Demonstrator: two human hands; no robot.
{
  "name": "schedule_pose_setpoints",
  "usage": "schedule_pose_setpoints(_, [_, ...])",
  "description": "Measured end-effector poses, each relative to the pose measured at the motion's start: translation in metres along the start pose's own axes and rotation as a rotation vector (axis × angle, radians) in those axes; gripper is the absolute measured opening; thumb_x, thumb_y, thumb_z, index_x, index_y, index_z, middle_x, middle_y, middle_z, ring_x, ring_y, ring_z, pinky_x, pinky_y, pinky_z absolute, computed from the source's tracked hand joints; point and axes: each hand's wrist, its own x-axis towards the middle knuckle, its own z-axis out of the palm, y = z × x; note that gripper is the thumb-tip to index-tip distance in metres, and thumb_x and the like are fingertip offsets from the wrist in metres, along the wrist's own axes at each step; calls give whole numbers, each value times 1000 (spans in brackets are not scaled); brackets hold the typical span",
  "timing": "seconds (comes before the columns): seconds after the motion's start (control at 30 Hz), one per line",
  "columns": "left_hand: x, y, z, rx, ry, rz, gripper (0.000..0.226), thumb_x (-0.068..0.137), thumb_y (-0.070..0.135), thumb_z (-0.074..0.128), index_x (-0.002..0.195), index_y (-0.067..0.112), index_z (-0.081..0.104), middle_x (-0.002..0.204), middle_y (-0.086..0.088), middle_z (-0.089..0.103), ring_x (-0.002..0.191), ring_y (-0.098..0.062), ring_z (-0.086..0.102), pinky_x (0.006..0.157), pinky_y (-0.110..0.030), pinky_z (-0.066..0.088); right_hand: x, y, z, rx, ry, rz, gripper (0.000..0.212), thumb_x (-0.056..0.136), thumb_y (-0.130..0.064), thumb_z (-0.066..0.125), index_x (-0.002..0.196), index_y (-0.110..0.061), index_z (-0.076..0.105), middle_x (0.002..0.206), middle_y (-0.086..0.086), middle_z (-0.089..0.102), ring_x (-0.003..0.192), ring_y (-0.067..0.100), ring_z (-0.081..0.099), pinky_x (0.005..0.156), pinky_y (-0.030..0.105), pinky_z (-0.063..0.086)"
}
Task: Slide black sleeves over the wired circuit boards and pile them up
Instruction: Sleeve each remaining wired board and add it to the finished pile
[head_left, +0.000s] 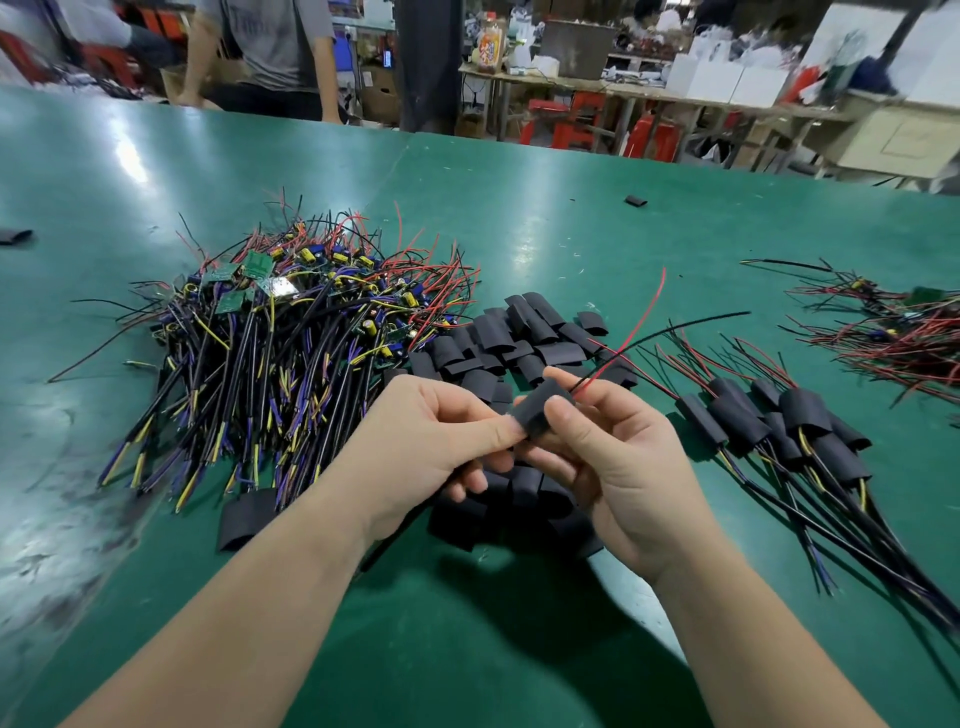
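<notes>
One sleeve (537, 413) is pinched by both left hand (447, 441) and right hand (608, 467) toward the desk's (571, 234) near edge; few sleeved boards (769, 421) are piled at right, many bare boards (291, 332) judged undone at left.

On the bench (571, 218) a heap of wired boards (291, 332) lies to our left. The loose sleeves (519, 332) lie in the middle before us, just right of that heap. The sleeved boards (789, 421) lie to our right.

Glossy green table (519, 171), cluttered benches (675, 96), red stools (566, 119)
</notes>
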Motion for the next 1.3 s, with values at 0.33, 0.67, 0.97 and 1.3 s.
schedule_pose_setpoints(0.33, [3, 0, 2, -50, 43, -4, 18, 70, 36, 73, 65, 18, 75, 63, -2, 69, 45, -9, 55, 40, -17, 41, 2, -3, -3, 16, 25, -62, 39, 60, -11, 73, 99, -13, 65, 78, 14, 65, 72, 26, 69, 66, 30, 58])
schedule_pose_setpoints(0.67, [7, -4, 0, -55, 142, 24, 21, 88, 22, 65, 72, 11, 75, 67, -5, 72, 52, -10, 62, 46, -19, 49, 6, -13, -9, 101, 130, -113, 23, 65, -2, 70, 87, -10, 66, 76, 14, 67, 66, 24, 70, 60, 29, 57])
schedule_pose_setpoints(0.97, [25, -23, -65, 1304, 810, 71, 40, 80, 38, 68, 117, 22, 63, 115, -7, 55, 106, -34, 45, 89, -45, 32, 23, -87, -99, -726, 747, -141, 42, 81, 1, 62, 116, -20, 63, 88, 9, 64, 58, 21, 62, 53, 25, 55])
schedule_pose_setpoints(1.3, [38, -35, -77, 1257, 909, 93, 42, 76, 40, 76, 109, 20, 63, 106, -6, 58, 90, -27, 57, 82, -39, 31, 26, -62, -154, -1331, 942, -55, 10, 77, -12, 71, 86, -13, 75, 76, 8, 68, 76, 26, 59, 74, 30, 45])
